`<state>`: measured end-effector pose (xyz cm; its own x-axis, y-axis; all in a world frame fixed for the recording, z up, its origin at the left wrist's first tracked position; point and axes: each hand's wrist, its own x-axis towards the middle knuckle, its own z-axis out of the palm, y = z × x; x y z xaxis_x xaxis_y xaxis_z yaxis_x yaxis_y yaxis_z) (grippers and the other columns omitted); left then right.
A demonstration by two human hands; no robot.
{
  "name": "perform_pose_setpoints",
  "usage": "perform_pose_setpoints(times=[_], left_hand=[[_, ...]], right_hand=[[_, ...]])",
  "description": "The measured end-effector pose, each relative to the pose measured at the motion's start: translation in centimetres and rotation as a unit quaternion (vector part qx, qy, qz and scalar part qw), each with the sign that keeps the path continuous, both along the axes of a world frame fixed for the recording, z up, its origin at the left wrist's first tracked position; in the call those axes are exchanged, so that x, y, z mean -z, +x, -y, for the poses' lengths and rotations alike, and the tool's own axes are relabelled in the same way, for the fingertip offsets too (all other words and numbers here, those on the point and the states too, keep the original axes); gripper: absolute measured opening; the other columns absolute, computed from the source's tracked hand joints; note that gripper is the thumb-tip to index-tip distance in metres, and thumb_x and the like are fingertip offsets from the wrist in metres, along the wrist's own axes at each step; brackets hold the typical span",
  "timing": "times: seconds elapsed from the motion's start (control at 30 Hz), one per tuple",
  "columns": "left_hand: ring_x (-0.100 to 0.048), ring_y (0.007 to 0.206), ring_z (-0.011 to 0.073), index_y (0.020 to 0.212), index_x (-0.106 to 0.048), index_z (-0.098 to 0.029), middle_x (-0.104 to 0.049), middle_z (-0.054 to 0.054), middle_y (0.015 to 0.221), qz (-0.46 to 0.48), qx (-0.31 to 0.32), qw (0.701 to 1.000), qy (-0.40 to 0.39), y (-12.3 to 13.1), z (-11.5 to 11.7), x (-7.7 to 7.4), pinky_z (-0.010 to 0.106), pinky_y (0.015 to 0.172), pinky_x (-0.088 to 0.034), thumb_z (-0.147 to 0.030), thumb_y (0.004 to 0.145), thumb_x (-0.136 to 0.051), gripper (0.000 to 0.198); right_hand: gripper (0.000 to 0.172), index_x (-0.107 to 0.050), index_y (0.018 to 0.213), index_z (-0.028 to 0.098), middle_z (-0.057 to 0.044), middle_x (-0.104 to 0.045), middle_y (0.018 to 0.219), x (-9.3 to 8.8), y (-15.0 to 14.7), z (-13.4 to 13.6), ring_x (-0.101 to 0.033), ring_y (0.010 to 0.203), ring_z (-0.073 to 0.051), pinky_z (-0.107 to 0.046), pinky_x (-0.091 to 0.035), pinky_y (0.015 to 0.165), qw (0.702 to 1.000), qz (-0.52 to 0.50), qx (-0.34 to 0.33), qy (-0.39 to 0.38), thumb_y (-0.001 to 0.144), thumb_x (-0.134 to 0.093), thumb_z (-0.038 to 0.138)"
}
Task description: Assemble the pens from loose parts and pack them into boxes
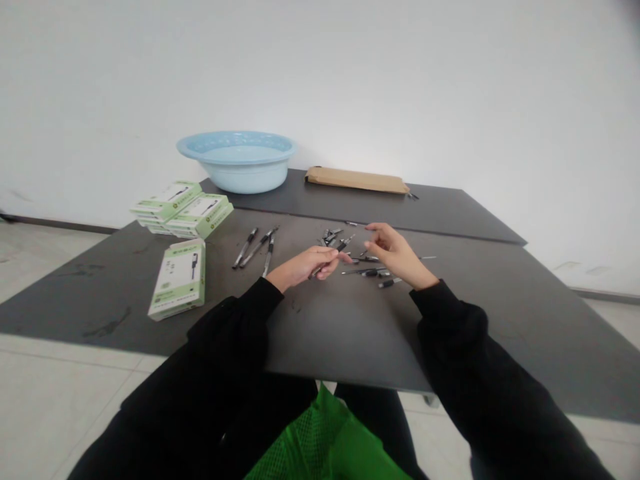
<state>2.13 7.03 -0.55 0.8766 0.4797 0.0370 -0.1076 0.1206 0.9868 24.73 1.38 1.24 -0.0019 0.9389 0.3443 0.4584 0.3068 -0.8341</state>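
My left hand (pixel 311 264) is closed around a pen (pixel 343 245) with a black grip, its tip pointing up and to the right. Just right of it, my right hand (pixel 395 255) hovers with thumb and index finger apart, and nothing shows between them. Beneath and beside the right hand lie loose pen parts (pixel 373 272), dark and slim. Behind the left hand is a small heap of black pen caps (pixel 331 236). Several clear pens with black grips (pixel 257 248) rest on the table left of my left hand.
Green-and-white pen boxes (pixel 187 208) are stacked at the left, with one more box (pixel 179 280) nearer me. A blue basin (pixel 245 175) stands at the back beside a flat brown paper package (pixel 357 180). The dark table (pixel 340 333) has a seam across it.
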Motion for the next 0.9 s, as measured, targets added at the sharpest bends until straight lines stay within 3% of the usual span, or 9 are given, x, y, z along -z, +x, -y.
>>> perform_pose_setpoints(times=[0.13, 0.27, 0.43, 0.63, 0.77, 0.9], left_hand=[[-0.031, 0.045, 0.0066, 0.116, -0.058, -0.010, -0.039, -0.007, 0.056, 0.021, -0.054, 0.998, 0.000, -0.2, -0.2, -0.5, 0.020, 0.044, -0.024, -0.031, 0.090, -0.052, 0.034], [-0.039, 0.050, 0.0078, 0.116, -0.054, -0.014, -0.044, -0.005, 0.061, 0.035, -0.090, 0.995, -0.008, -0.3, -0.1, -0.8, 0.019, 0.047, -0.029, -0.028, 0.089, -0.054, 0.031], [-0.040, 0.053, 0.0074, 0.099, -0.055, -0.016, -0.041, -0.005, 0.066, 0.030, -0.104, 0.992, -0.064, -0.4, 0.1, -1.3, 0.019, 0.050, -0.033, -0.024, 0.082, -0.057, 0.018], [-0.033, 0.047, 0.0051, 0.087, -0.054, -0.014, -0.036, -0.007, 0.059, -0.004, -0.123, 0.990, -0.062, -0.5, 0.1, -1.1, 0.018, 0.046, -0.026, -0.022, 0.075, -0.062, 0.016], [-0.024, 0.042, 0.0032, 0.085, -0.055, -0.014, -0.031, -0.010, 0.053, -0.004, -0.157, 0.986, -0.047, 0.0, -0.1, -0.5, 0.017, 0.041, -0.018, -0.025, 0.078, -0.065, 0.016], [-0.016, 0.037, 0.0027, 0.084, -0.058, -0.013, -0.025, -0.011, 0.049, -0.032, -0.146, 0.987, -0.063, 0.6, 0.1, 0.1, 0.018, 0.037, -0.012, -0.044, 0.089, -0.056, 0.032]], right_hand=[[0.015, -0.073, 0.082, 0.018, -0.004, -0.057, 0.079, 1.5, 3.1, -1.2, -0.054, 0.070, -0.017, -0.033, -0.044, 0.072, 0.964, 0.255, 0.081, -0.002, 0.074, -0.062, 0.014], [0.018, -0.077, 0.082, 0.018, -0.009, -0.060, 0.086, 2.5, 4.2, -1.8, -0.058, 0.085, -0.021, -0.034, -0.046, 0.082, 0.934, 0.352, 0.061, -0.025, 0.075, -0.061, 0.012], [0.018, -0.077, 0.085, 0.020, -0.011, -0.064, 0.096, 3.0, 4.3, -2.0, -0.059, 0.092, -0.024, -0.036, -0.045, 0.083, 0.916, 0.387, 0.087, -0.066, 0.075, -0.064, 0.014], [0.015, -0.074, 0.083, 0.020, -0.010, -0.066, 0.102, 3.1, 4.2, -1.8, -0.057, 0.097, -0.026, -0.039, -0.038, 0.082, 0.907, 0.403, 0.101, -0.072, 0.077, -0.062, 0.013], [0.014, -0.071, 0.086, 0.022, -0.008, -0.068, 0.099, 1.0, 3.0, -0.7, -0.055, 0.100, -0.028, -0.041, -0.029, 0.085, 0.918, 0.384, 0.101, 0.019, 0.085, -0.058, 0.019], [0.016, -0.069, 0.094, 0.024, -0.006, -0.069, 0.100, -1.5, -0.2, 1.1, -0.056, 0.096, -0.023, -0.038, -0.027, 0.085, 0.940, 0.323, 0.008, 0.112, 0.092, -0.054, 0.026]])
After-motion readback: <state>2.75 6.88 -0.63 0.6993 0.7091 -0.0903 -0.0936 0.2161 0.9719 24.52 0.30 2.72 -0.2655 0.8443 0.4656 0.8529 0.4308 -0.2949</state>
